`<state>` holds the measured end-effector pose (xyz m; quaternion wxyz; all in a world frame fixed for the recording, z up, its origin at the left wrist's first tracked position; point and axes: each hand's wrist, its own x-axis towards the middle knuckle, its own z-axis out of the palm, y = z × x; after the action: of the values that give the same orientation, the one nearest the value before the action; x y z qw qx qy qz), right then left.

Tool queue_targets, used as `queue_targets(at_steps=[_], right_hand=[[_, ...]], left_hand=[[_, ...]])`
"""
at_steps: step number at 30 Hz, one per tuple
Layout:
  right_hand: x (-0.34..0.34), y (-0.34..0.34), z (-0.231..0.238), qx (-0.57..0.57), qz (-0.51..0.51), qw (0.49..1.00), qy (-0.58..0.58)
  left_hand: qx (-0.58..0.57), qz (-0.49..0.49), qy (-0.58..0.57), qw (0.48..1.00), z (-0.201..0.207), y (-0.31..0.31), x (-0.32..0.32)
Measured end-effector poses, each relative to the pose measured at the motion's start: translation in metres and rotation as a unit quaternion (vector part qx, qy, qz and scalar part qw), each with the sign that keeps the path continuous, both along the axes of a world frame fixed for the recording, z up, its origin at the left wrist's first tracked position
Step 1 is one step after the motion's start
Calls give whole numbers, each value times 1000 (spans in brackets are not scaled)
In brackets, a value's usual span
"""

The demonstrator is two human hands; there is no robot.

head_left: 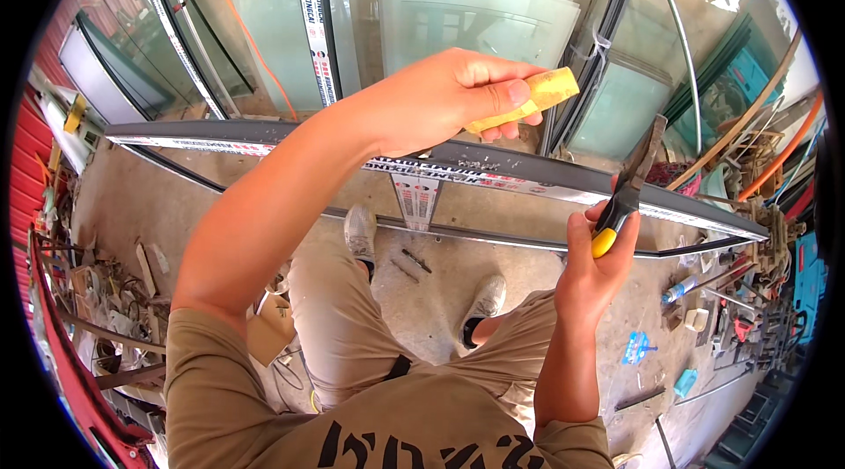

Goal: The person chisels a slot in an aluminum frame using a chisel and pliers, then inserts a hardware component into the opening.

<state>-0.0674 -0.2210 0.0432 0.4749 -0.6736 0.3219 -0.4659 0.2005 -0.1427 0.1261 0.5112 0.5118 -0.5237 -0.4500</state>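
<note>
My left hand (484,104) reaches across the frame and is closed around a short yellow roll-shaped piece (554,89) with faint darker marks. What the piece is exactly, I cannot make out. On the right, the fingers of my right hand (598,253) wrap the black-and-yellow handle of a knife-like tool (627,187). Its worn, dark flat blade points up and away from me. Between my hands and my body, a dark grey metal frame (563,177) with printed film strips runs from left to right. Pale crumbs lie on its top face below my left hand.
Glass panes (475,11) lean beyond the frame, with upright metal profiles (319,25) before them. Scrap and offcuts (106,293) crowd the left side; tools and a plastic bottle (679,288) lie on the right. A cardboard box (269,328) stands by my left leg.
</note>
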Motion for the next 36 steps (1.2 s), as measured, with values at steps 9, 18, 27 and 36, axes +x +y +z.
queue_targets(at_steps=[9,18,27,36], right_hand=[[7,-13,24,-7,21,999,37],[16,-19,48,-6,46,992,120],[15,-52,90,-85,83,974,194],[11,-47,90,-57,61,988,131]], left_hand=[[53,53,61,995,-6,-3,-3],[20,82,76,994,-8,1,-8],[15,73,23,997,-4,4,-14],[16,84,-10,996,-7,0,-9]])
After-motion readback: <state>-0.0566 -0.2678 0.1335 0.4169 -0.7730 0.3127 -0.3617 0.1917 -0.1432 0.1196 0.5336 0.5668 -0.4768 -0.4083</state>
